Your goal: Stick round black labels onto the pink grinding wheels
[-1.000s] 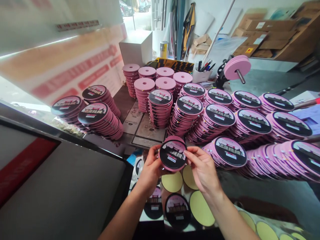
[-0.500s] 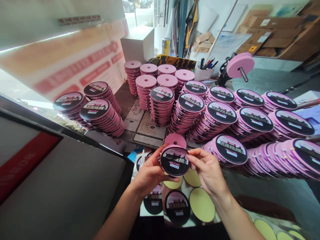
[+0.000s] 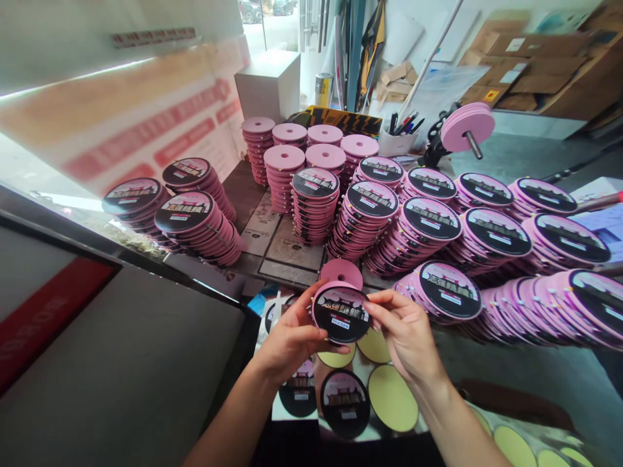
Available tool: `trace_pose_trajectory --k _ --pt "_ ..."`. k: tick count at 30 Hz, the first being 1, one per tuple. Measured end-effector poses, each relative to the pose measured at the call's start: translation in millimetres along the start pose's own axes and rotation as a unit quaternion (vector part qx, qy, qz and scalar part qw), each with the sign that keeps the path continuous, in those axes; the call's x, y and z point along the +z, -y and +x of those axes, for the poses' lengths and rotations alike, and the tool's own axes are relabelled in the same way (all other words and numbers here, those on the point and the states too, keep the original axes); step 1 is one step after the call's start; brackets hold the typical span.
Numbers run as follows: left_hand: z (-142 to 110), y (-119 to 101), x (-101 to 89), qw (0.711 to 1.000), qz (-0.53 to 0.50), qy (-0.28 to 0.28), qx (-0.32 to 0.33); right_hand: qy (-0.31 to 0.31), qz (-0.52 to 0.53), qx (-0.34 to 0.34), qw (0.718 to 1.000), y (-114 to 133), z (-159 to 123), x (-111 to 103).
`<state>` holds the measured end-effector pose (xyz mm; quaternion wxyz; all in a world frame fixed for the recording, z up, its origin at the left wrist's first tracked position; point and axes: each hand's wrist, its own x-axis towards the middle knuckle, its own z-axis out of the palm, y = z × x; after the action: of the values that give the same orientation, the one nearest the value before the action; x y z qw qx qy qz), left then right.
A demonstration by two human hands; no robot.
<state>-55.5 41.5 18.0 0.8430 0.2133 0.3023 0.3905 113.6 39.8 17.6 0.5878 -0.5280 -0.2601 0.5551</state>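
Note:
A pink foam line spool (image 3: 335,285) with a round black-and-pink sticker (image 3: 341,314) on its face is between my two hands. My left hand (image 3: 296,327) is closed around the spool's left side, thumb along the lower front edge. At the right rim, my right hand (image 3: 402,324) pinches the sticker's edge with thumb and fingertips; whether it grips the spool too, I cannot tell. Just behind lies a bare pink spool (image 3: 343,272). Below my hands is a sheet with a printed round sticker (image 3: 345,402) and pale yellow circles (image 3: 393,397) where backing shows.
Stacks of stickered spools (image 3: 431,219) fill the right of the table, with another group (image 3: 185,211) at left. Plain pink stacks (image 3: 285,159) stand behind. A pen holder (image 3: 398,139), a spindle carrying pink discs (image 3: 468,126) and a white box (image 3: 268,84) are at the back.
The held spool has tilted slightly, so the sticker's gold lettering now shows brighter. Both hands keep nearly the same place and grip.

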Motion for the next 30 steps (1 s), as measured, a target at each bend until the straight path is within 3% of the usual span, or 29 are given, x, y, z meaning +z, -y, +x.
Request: trace_pose_trajectory --k 21,27,30 --pt "-1.5 -0.8 5.6 1.000 0.016 -0.014 0.011 -0.009 -0.011 -0.016 1.000 -1.8 -0.3 0.9" --pt "-3.5 2.3 10.6 0.998 0.049 -0.017 0.044 -0.012 -0.088 -0.088 0.992 -3.2 -2.6 3.5" --pt "-6.4 4.5 15.8 0.990 0.104 -0.020 0.089 -0.028 -0.203 -0.166 0.965 -1.3 -7.5 5.9"
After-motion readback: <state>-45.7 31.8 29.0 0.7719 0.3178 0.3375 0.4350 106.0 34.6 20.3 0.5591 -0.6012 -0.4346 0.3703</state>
